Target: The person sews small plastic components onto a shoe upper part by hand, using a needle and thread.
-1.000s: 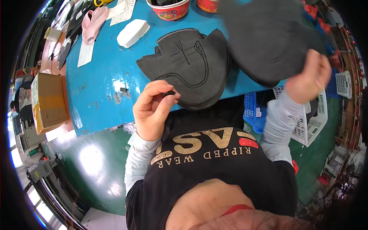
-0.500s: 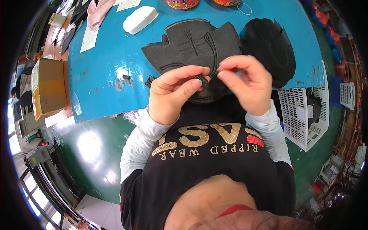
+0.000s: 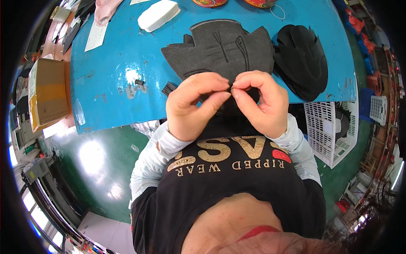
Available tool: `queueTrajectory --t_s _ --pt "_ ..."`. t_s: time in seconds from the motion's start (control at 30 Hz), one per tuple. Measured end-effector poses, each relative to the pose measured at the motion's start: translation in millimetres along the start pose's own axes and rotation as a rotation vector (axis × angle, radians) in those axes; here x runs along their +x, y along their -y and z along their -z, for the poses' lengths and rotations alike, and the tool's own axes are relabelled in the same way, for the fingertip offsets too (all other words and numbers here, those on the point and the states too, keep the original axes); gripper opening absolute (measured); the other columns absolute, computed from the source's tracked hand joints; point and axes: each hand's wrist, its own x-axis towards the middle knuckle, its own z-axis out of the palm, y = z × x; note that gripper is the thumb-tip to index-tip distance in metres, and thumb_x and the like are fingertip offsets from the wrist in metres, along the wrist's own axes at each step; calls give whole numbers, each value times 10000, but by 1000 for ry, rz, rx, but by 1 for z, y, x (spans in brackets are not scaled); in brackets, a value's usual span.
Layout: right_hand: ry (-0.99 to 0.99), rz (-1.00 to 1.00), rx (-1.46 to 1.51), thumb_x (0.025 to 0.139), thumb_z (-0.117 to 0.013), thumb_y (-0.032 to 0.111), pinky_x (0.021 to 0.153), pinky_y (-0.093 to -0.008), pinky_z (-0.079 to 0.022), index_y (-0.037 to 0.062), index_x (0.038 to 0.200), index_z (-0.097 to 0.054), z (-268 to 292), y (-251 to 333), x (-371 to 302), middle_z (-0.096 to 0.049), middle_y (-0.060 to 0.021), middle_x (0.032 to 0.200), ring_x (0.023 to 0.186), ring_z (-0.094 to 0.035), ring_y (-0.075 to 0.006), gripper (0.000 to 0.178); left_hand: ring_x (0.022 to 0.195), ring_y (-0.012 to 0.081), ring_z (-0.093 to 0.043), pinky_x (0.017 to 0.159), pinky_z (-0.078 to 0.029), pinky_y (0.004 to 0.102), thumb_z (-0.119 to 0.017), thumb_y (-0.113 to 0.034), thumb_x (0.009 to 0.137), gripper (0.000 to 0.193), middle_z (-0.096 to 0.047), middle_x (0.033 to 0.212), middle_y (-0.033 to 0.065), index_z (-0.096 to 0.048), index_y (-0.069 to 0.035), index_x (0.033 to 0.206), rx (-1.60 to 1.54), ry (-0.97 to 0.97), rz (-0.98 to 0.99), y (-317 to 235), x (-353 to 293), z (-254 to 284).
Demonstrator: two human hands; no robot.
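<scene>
My left hand (image 3: 196,103) and my right hand (image 3: 263,103) meet at the fingertips over the table's near edge, both pinched closed. What lies between the fingers is too small and hidden to make out. Just beyond them is a stack of dark grey cut pieces (image 3: 224,51), with stitched-looking lines and a notched outline. A second stack of black, rounded pieces (image 3: 302,63) sits to its right. Beside my left hand lies a bundle of small black strips (image 3: 169,88), and farther left a little black piece (image 3: 139,82).
The blue table (image 3: 105,97) bears a white stack (image 3: 158,15), a thin ring (image 3: 278,12), red patterned containers (image 3: 210,2) and a pink cloth (image 3: 106,12). A cardboard box (image 3: 48,91) stands left; a white plastic crate (image 3: 323,131) is below the table's right side.
My right fingertips have come left to meet my left ones. The small dark piece seen in my left fingers is now hidden. The view has shifted slightly.
</scene>
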Motion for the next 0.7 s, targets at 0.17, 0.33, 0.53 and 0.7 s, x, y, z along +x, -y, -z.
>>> queueTrajectory --t_s 0.17,0.33,0.53,0.7 --pt "15 -10 43 861 -665 -51 692 -254 -525 13 1018 -612 -5 -4 -4 -670 -66 918 798 -657 -128 177 841 217 -697 740 -550 289 -764 88 737 234 -715 937 129 -693 12 947 60 7 -25 -4 3 1" --pt "45 -344 592 908 -632 -40 765 -230 -500 36 1059 -518 -2 -3 -4 -626 -54 994 888 -603 -81 204 800 227 -698 726 -550 299 -752 100 732 233 -715 906 120 -694 9 938 97 20 -89 -5 7 3" --pt "69 -319 681 918 -629 -36 803 -221 -472 55 1033 -445 16 -9 11 -593 -66 1037 924 -563 -79 235 803 262 -671 715 -540 341 -737 104 693 318 -683 898 106 -676 -6 986 116 37 -30 -10 16 8" --pt "22 36 -331 833 -655 -79 695 -311 -503 16 934 -511 28 -31 42 -618 -93 856 754 -611 -213 200 810 298 -634 713 -515 358 -723 93 678 316 -652 888 105 -674 -14 971 650 207 -312 -2 27 13"
